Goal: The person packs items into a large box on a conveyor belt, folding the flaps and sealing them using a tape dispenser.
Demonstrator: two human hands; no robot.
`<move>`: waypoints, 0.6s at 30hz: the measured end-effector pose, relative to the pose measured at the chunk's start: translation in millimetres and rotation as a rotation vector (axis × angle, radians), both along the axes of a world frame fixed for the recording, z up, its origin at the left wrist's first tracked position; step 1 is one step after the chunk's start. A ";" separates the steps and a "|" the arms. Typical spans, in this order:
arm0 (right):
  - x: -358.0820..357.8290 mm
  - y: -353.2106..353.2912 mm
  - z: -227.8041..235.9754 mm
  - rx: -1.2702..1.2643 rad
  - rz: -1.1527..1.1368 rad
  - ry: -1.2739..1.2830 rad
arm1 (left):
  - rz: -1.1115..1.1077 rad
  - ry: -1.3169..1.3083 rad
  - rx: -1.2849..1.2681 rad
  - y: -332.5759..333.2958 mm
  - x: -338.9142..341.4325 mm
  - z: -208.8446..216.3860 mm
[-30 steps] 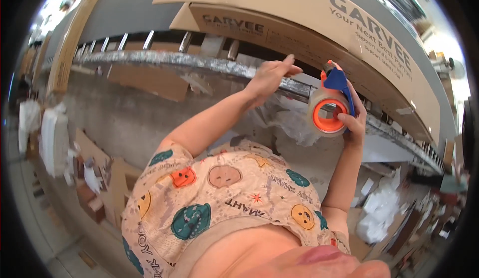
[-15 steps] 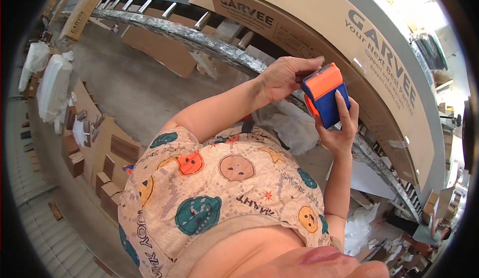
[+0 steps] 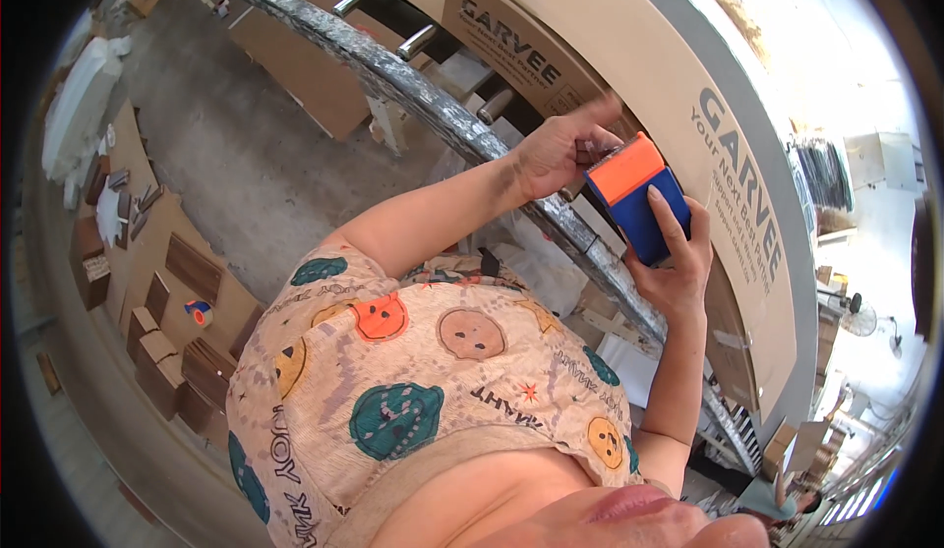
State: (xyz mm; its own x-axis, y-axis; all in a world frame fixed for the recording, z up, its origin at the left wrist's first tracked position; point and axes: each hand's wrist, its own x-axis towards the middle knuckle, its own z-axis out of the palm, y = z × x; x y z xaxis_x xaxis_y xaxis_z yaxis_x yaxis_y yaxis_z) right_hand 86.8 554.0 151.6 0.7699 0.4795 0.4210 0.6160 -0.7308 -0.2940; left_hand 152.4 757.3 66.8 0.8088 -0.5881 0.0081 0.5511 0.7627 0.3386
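Cream short-sleeved shirt [image 3: 334,391], teal, orange and yellow cartoon figures [image 3: 395,420], dark lettering [image 3: 492,392], beige neckband [image 3: 408,469]

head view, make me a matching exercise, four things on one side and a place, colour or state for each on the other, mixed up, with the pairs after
1. near tape dispenser
2. left hand
3. fan
4. big box

A. toward the picture's right edge
B. brown with dark printing
C. held in the right hand
D. at the dispenser's orange end

Pairs: 1-C, 2-D, 3-A, 4-B
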 end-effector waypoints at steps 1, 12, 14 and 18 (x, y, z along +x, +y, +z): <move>4.6 3.3 2.8 -0.060 0.004 0.006 | 0.124 0.010 0.186 -2.0 1.1 7.0; 40.6 30.6 27.2 -0.305 0.042 -0.022 | 1.492 -0.839 1.527 119.8 83.4 -7.7; 75.9 74.5 32.6 -0.362 0.048 -0.048 | 1.429 -0.668 1.412 148.2 128.1 -17.8; 130.3 156.7 35.4 -0.470 0.012 -0.035 | 1.716 -0.580 2.076 192.2 179.9 -38.2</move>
State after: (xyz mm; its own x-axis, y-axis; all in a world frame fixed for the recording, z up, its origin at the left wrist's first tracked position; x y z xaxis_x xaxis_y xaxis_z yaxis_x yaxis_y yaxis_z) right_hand 217.1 710.8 187.0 0.7527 0.6327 0.1819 0.6285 -0.7729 0.0878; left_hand 332.2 949.5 28.6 0.4599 0.4332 0.7752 -0.0406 -0.8618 0.5057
